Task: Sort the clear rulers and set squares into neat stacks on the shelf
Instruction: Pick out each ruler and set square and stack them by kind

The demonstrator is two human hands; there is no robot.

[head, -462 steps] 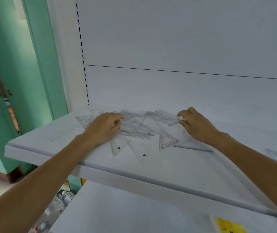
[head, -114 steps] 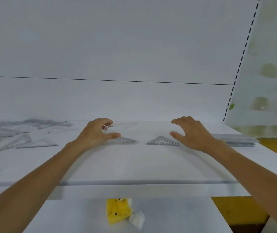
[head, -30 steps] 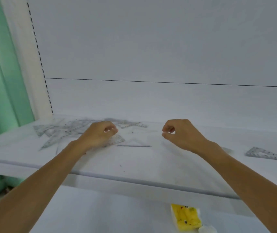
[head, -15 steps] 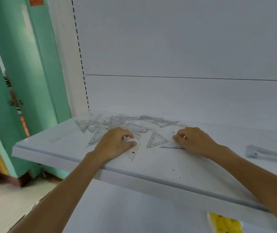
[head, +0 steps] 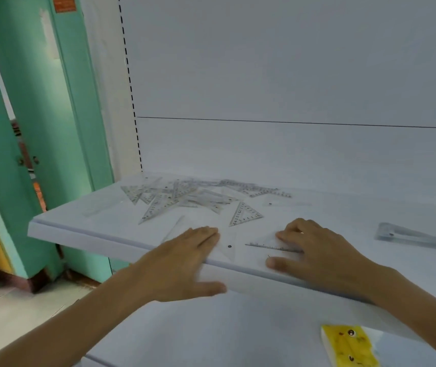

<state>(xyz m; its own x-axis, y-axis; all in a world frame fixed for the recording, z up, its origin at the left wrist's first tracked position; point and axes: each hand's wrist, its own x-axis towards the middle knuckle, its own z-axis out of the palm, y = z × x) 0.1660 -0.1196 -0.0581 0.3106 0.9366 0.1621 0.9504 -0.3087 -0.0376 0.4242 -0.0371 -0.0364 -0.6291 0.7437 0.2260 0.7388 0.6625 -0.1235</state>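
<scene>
A jumble of clear rulers and set squares (head: 185, 197) lies at the back left of the white shelf (head: 84, 231). One small set square (head: 244, 215) lies apart in front of it. My left hand (head: 185, 260) presses flat on a clear set square with a dark hole (head: 229, 246) at the shelf's front edge, thumb below the edge. My right hand (head: 314, 255) rests on another clear set square with a printed scale (head: 269, 247), thumb at the edge. A neat stack of set squares (head: 410, 237) sits at the right.
A green door and frame (head: 52, 128) stand to the left of the shelf. The white back panel (head: 291, 75) rises behind the shelf. A yellow packet (head: 349, 345) lies on the lower shelf at the right.
Both hands have slid back toward me, dragging their set squares from the pile's front to the shelf's front edge. My left thumb has dropped below the edge.
</scene>
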